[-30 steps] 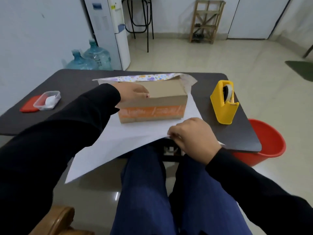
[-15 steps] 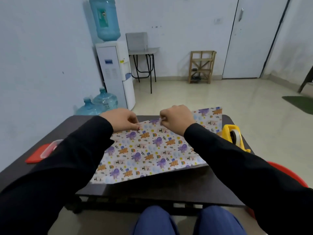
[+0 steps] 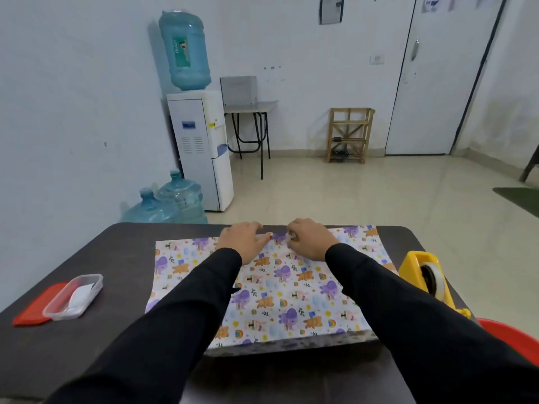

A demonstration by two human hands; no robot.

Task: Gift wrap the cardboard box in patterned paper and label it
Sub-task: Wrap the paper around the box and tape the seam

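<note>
The patterned paper (image 3: 280,290), printed with purple and orange animals, lies draped over the cardboard box, which is hidden beneath it on the dark table (image 3: 87,339). My left hand (image 3: 242,240) presses on the paper near its far edge, fingers stretched toward the right. Just to the right of it, my right hand (image 3: 309,239) has its fingers curled and pinches the paper at the far edge. The two hands are almost touching.
A yellow tape dispenser (image 3: 428,281) stands at the table's right edge. A clear plastic container (image 3: 74,295) with white slips sits on the left beside its red lid (image 3: 35,307). A red bucket (image 3: 513,339) is on the floor at the right.
My right hand has pulled the paper's near edge up and over the box to the far side, so the printed side faces up. Both hands have met at the far edge. My view has lifted.
</note>
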